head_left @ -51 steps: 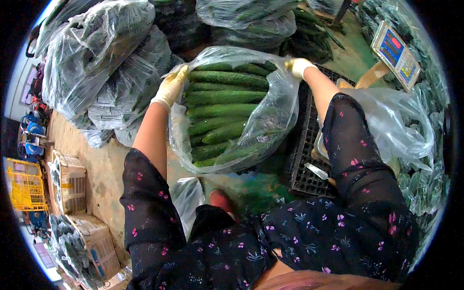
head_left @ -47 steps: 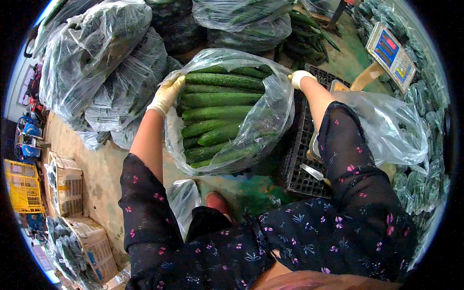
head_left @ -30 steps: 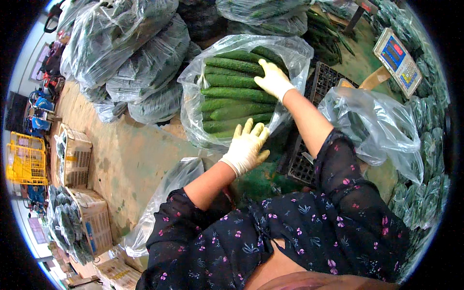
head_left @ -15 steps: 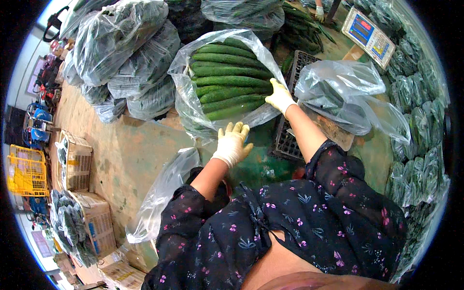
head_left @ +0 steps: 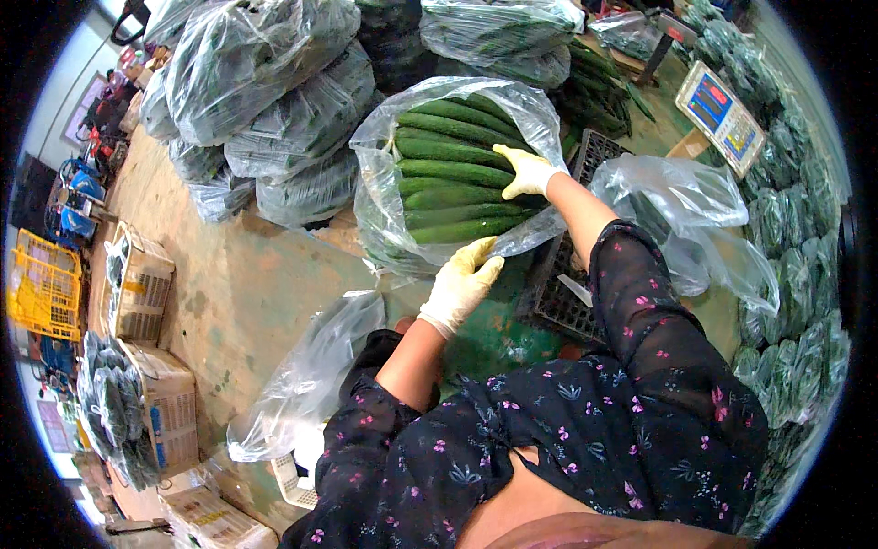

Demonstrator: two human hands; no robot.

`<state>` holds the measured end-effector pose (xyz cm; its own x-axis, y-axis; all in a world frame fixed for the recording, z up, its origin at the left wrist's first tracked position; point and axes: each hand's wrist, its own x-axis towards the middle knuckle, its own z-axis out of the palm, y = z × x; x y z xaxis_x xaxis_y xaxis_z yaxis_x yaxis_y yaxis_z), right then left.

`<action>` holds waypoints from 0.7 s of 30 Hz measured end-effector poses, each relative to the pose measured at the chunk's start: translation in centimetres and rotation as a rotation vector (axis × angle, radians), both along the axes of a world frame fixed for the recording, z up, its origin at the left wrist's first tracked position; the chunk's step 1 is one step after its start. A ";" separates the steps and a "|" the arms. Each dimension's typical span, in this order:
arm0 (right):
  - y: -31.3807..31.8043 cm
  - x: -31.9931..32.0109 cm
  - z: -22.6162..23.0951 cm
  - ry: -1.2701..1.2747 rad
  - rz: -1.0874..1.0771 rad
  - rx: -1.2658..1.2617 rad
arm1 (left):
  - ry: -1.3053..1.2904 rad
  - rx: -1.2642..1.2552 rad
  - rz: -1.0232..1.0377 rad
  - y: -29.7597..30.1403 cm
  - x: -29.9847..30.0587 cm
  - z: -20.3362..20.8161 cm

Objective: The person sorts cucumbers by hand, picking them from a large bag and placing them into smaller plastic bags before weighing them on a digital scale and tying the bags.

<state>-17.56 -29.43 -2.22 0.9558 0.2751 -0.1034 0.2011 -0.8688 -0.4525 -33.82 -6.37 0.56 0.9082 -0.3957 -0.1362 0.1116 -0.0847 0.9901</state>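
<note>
Concrete floor [head_left: 247, 293], green-stained, ran across the left and middle of the view. Heap of filled clear bags [head_left: 265, 101] of green produce lay at upper left, touching one another. In front of them the open cucumber bag [head_left: 457, 174] leaned on the floor, just left of a black plastic crate [head_left: 562, 293]; long cucumbers [head_left: 453, 169] lay stacked crosswise inside, mouth of bag facing the person. An empty crumpled bag [head_left: 681, 206] sat on the crate's right side. A flat clear bag [head_left: 311, 375] lay on the floor near the person's left knee. A weighing scale [head_left: 722, 114] stood at upper right.

Right hand [head_left: 526, 172], gloved, pinched the bag's right rim. Left hand [head_left: 462, 284], gloved, fingers together and extended, touched the bag's lower rim; whether it gripped the plastic was unclear.
</note>
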 end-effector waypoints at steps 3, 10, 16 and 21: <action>0.2 0.1 1.5 0.113 0.015 -0.086 | -0.061 0.046 -0.061 0.2 0.1 -1.1; -0.1 -0.8 2.0 0.073 -0.074 0.188 | 0.053 0.025 -0.152 0.8 0.3 1.2; 1.2 -6.6 5.6 0.622 -0.270 1.039 | 0.120 -0.063 -0.049 0.9 0.9 0.5; 1.2 -17.0 9.0 0.960 -0.073 1.911 | 0.138 -0.102 0.019 1.2 1.2 1.2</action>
